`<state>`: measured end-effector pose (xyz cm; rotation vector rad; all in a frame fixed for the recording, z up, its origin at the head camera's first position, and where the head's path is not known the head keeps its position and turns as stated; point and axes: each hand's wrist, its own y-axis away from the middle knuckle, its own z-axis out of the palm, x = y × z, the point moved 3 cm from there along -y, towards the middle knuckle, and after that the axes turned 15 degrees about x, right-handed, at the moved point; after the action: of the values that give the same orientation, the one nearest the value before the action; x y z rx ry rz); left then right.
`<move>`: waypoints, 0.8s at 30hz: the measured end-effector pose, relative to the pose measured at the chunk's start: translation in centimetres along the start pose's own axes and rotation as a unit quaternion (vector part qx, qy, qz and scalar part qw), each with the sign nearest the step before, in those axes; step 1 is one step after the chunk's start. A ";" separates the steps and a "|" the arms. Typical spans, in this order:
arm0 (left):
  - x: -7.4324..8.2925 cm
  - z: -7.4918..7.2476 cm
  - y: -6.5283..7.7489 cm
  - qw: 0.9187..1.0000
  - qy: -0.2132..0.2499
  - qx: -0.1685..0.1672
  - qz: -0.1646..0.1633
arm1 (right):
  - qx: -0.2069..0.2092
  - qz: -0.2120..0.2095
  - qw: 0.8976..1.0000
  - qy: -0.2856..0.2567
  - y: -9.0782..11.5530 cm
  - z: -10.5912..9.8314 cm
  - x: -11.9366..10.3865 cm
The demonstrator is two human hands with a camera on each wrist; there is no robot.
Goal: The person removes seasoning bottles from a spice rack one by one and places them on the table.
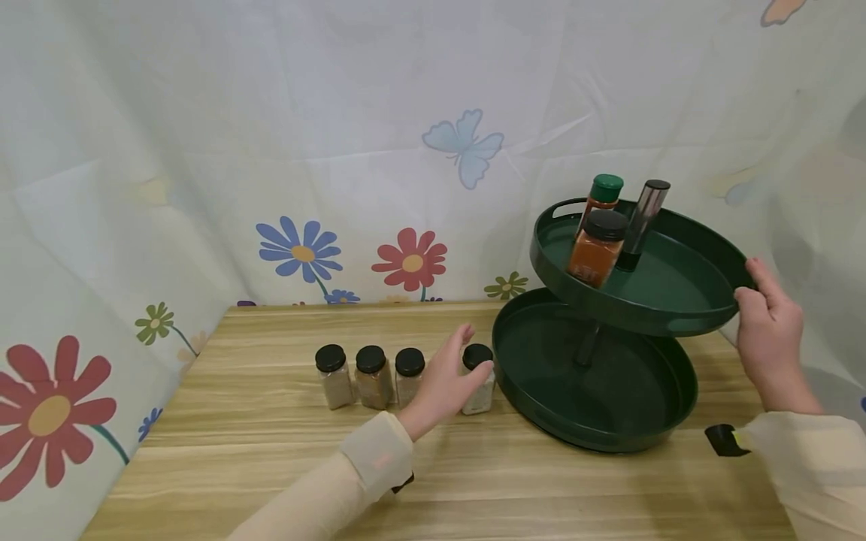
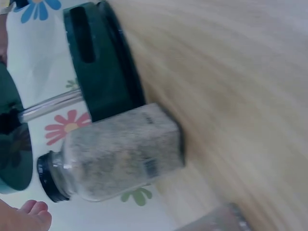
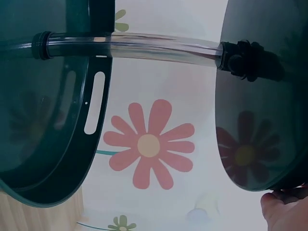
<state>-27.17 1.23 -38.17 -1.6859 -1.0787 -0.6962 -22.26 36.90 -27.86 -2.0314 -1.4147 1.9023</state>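
Note:
A two-tier dark green round rack stands at the right, with an upper tray (image 1: 683,274) over a lower tray (image 1: 541,361) on a central post. My right hand (image 1: 771,330) grips the upper tray's right rim, thumb and fingers on either side. My left hand (image 1: 443,383) reaches toward a black-lidded spice jar (image 1: 478,398) beside the lower tray. Its fingers and thumb are spread near the lid. In the left wrist view that jar (image 2: 120,154) holds pale, speckled contents, and the fingertips (image 2: 36,211) appear apart from it.
Left of my left hand, several black-lidded spice jars (image 1: 372,379) line up on the wooden table (image 1: 237,443). The upper tray carries an orange spice jar (image 1: 595,255), a green-capped bottle (image 1: 607,189) and the post's top (image 1: 646,214). A flowered curtain (image 1: 338,150) hangs behind.

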 end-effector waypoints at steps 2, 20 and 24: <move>0.7 0.1 -0.3 1.000 0.005 0.004 0.007 | -0.003 0.002 1.000 -0.003 -0.1 0.0 0.1; 8.1 0.5 -3.3 0.992 0.043 0.010 0.117 | -0.016 -0.007 1.000 -0.013 -0.8 -0.1 0.9; 8.9 0.6 -3.9 0.992 0.039 0.006 0.116 | -0.016 -0.011 1.000 -0.012 -0.9 -0.1 0.9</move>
<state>-26.72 5.31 -29.36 -1.7263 -0.8140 -0.5989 -22.83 38.08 -28.03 -2.0052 -1.4751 1.9140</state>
